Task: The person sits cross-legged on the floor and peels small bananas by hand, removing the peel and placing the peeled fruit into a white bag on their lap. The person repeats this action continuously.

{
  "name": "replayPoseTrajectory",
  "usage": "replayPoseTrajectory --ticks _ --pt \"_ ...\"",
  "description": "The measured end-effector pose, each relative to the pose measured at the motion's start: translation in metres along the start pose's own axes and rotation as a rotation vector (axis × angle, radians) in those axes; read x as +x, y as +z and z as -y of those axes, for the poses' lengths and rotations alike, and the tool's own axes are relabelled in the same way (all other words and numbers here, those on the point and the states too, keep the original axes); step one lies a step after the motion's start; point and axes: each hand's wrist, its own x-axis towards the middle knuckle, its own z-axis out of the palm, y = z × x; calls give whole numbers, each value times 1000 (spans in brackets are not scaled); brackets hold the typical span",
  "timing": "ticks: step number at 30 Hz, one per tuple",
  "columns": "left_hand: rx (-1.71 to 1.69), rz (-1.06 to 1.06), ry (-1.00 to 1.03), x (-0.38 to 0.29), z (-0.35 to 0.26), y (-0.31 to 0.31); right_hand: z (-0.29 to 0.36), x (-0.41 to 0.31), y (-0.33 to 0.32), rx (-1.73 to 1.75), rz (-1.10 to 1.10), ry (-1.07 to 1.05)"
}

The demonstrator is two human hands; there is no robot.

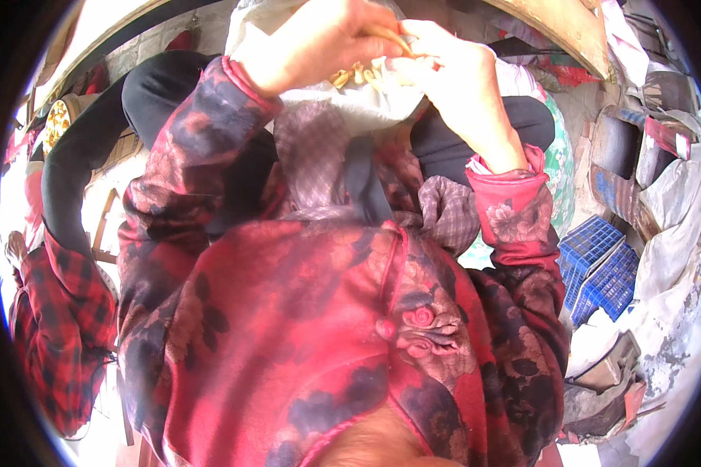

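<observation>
Both hands are close together at the top, above a white woven-plastic sheet or sack [350,111] spread over my lap. My left hand [327,44] has its fingers closed around a thin, tapering yellow-brown piece [388,38], possibly a root or stem. From the other side, my right hand [458,76] pinches near the tip of this piece with bent fingers. Small pale-yellow pieces [359,76] lie on the white sheet just below the hands. Strong light washes out the fingertips, so their exact contact is unclear.
Another person in a red-and-black checked shirt [64,315] sits at the left. A round container [58,125] there holds yellow-white pieces. A wooden board edge [561,29] crosses the upper right. Blue plastic crates [599,268] and hollow blocks [616,143] stand at the right.
</observation>
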Motion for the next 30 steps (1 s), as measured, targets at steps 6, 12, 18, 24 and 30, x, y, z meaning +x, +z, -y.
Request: replayPoseTrajectory --ticks 6,12,18,24,30 --pt "-953 -156 -440 -20 51 26 -11 23 -10 255 -235 -53" --pt "-1624 -52 -488 1 50 89 -11 4 15 35 -288 -78" --pt "-1345 -52 -409 -8 42 101 -23 -21 23 178 -260 -6" --pt "-398 -87 -266 -11 25 84 -25 -24 29 131 -206 41" --pt "164 -429 25 -19 14 72 -23 -36 20 532 33 439"
